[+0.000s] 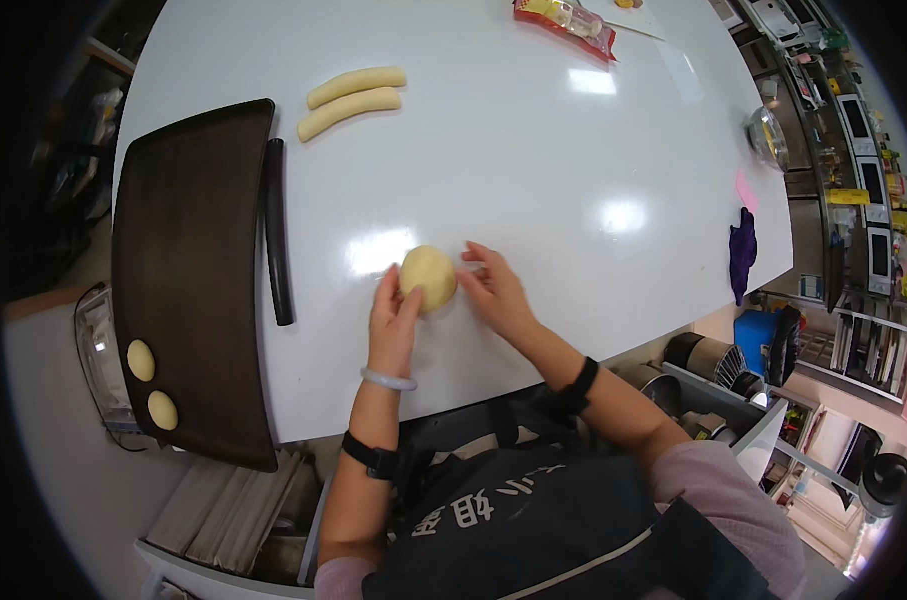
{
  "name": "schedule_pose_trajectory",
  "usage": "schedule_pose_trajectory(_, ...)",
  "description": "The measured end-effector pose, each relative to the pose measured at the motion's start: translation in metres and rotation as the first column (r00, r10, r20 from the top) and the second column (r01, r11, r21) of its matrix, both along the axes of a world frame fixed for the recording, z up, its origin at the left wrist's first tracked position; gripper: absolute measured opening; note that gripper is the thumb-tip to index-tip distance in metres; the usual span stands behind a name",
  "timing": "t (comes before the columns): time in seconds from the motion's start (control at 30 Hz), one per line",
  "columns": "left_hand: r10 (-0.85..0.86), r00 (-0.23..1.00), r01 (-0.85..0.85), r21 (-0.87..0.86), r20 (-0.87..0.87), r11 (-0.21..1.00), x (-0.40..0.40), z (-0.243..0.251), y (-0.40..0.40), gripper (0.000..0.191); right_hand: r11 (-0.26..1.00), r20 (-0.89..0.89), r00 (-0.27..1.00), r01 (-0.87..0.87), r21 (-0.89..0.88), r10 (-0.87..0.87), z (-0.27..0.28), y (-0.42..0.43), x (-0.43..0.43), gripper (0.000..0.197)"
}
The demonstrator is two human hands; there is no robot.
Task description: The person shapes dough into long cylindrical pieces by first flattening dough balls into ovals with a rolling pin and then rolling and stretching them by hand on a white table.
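A pale yellow, flattened round of dough (432,271) is in my left hand (392,319), the thumb lying over its near left edge. Close to the round's right side is my right hand (500,294), slightly blurred, with fingers apart; whether a fingertip touches the dough I cannot tell. Farther off on the white table (498,172) lie two dough logs, an upper one (357,84) and a lower one (350,113), side by side. Two small dough rounds, one (141,361) beyond the other (163,410), sit at the near left of a dark baking tray (198,240).
A black rolling pin (278,232) rests along the tray's right edge. A red food packet (569,26) lies at the far side. Toward the right edge are a clear bowl (767,140) and a purple cloth (742,256). An open drawer with pans (659,386) stands below the table.
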State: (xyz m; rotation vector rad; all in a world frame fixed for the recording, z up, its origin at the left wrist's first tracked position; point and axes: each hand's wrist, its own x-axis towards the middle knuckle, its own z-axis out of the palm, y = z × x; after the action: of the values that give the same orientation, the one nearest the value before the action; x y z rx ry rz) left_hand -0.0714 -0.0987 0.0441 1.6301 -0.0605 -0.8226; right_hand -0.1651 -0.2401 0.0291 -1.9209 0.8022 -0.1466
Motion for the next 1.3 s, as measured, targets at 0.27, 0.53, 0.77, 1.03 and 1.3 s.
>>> schedule_pose_trajectory(0.27, -0.053, 0.993, 0.044, -0.081, -0.11, 0.996, -0.009, -0.002, 0.009, 0.047, 0.989, -0.203, 0.979, -0.057, -0.14, 0.027, 0.015, -0.012, 0.004, 0.052)
schedule_pose_trajectory(0.53, -0.451, 0.526, -0.457, 0.687, 0.721, 0.565, 0.086, -0.007, 0.061, 0.052, 0.555, -0.176, 0.849, -0.468, -0.688, 0.498, 0.004, 0.02, 0.035, 0.066)
schedule_pose_trajectory(0.77, -0.392, 0.671, -0.294, 0.711, 0.629, 0.639, 0.107, -0.036, 0.101, 0.05, 0.565, -0.177, 0.829, -0.501, -0.656, 0.53, 0.01, 0.032, 0.014, 0.072)
schedule_pose_trajectory(1.03, -0.447, 0.55, 0.104, 0.473, 0.706, 0.875, 0.009, 0.015, 0.072, 0.047, 0.634, -0.166, 0.889, -0.425, -0.647, 0.426, 0.03, -0.012, -0.022, 0.071)
schedule_pose_trajectory(1.3, -0.685, 0.256, 0.129, 0.678, 0.683, 0.724, 0.017, -0.002, 0.014, 0.06, 0.565, -0.203, 0.927, -0.356, -0.744, 0.317, -0.005, -0.061, -0.031, 0.06)
